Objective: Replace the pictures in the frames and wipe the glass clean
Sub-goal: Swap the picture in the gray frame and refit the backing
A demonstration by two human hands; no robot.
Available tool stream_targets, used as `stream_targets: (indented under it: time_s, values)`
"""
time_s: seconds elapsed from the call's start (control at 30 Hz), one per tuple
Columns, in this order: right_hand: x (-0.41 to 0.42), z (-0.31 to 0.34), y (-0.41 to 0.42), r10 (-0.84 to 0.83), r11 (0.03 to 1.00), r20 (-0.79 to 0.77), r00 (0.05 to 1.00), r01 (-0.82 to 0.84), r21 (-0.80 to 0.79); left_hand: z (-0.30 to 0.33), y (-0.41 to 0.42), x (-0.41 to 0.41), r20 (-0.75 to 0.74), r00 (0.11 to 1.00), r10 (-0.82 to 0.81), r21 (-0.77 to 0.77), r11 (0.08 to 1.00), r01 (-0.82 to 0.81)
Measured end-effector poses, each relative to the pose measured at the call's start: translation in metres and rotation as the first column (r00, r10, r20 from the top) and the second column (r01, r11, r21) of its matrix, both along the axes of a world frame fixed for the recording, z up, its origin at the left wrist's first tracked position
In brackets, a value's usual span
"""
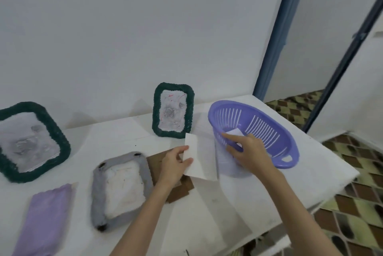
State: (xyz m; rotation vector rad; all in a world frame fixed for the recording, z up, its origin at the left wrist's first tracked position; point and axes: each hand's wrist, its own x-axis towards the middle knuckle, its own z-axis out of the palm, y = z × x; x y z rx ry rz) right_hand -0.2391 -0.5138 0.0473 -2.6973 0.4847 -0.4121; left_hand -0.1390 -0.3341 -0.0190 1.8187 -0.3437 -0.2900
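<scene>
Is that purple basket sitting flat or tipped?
Tipped. The purple basket leans with its far rim raised, while the right hand grips its near rim.

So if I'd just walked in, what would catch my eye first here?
Probably the purple basket tilted at the table's right, with the right hand reaching into it. Next, the left hand holding a white sheet mid-table, and the two dark green frames propped by the wall.
</scene>
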Motion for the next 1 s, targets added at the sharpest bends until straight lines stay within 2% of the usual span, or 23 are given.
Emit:
stream_targets:
  time_s: [0.13,0.27,0.37,0.43,0.5,0.57,0.6,0.67,0.7,0.77,0.83,0.9,1.0]
  values:
    - [0.001,0.011,-0.022,0.008,0.988,0.094,0.996,-0.023,0.155,-0.001,-0.028,-0.001,-0.035,0.994,-0.104,0.040,0.994,0.106]
    - [-0.001,0.022,-0.029,0.029,0.951,0.110,0.994,-0.061,0.304,-0.008,-0.048,0.000,0.070,0.971,-0.229,0.241,0.948,0.206]
    - [-0.005,0.020,-0.026,0.050,0.940,0.088,0.995,-0.076,0.331,-0.017,-0.057,0.002,0.286,0.898,-0.334,0.590,0.800,0.110]
    - [-0.007,0.014,-0.021,0.070,0.941,0.071,0.995,-0.090,0.326,-0.022,-0.059,0.001,0.330,0.872,-0.361,0.681,0.731,0.045]
    - [-0.008,0.008,-0.016,0.094,0.948,0.056,0.994,-0.106,0.301,-0.024,-0.059,0.002,0.319,0.877,-0.360,0.697,0.716,0.041]
    - [-0.009,0.003,-0.011,0.100,0.950,0.044,0.994,-0.108,0.294,-0.020,-0.060,0.003,0.325,0.888,-0.324,0.650,0.759,0.040]
    - [-0.009,0.001,-0.010,0.098,0.948,0.043,0.994,-0.107,0.301,-0.015,-0.061,0.001,0.304,0.921,-0.243,0.538,0.842,0.044]
    - [-0.009,-0.001,-0.010,0.097,0.943,0.029,0.995,-0.101,0.318,-0.001,-0.063,-0.007,0.122,0.992,-0.033,0.164,0.986,0.013]
    - [-0.010,0.000,-0.013,0.106,0.936,0.018,0.994,-0.106,0.336,0.005,-0.066,-0.011,0.021,1.000,0.000,0.007,1.000,0.000]
    - [-0.011,0.004,-0.023,0.121,0.908,0.036,0.992,-0.125,0.400,0.018,-0.073,-0.020,-0.026,0.999,-0.030,-0.150,0.988,0.026]
    - [-0.008,0.011,-0.043,0.057,0.892,0.084,0.995,-0.089,0.443,0.024,-0.081,-0.026,0.024,0.997,-0.079,-0.193,0.978,0.082]
    - [0.000,0.013,-0.069,-0.042,0.916,0.055,0.998,0.017,0.401,0.021,-0.087,-0.025,0.094,0.993,-0.073,-0.120,0.989,0.084]
    - [0.014,0.009,-0.097,-0.109,0.942,-0.173,0.979,0.157,0.297,0.016,-0.087,-0.023,0.114,0.993,-0.041,-0.085,0.995,0.051]
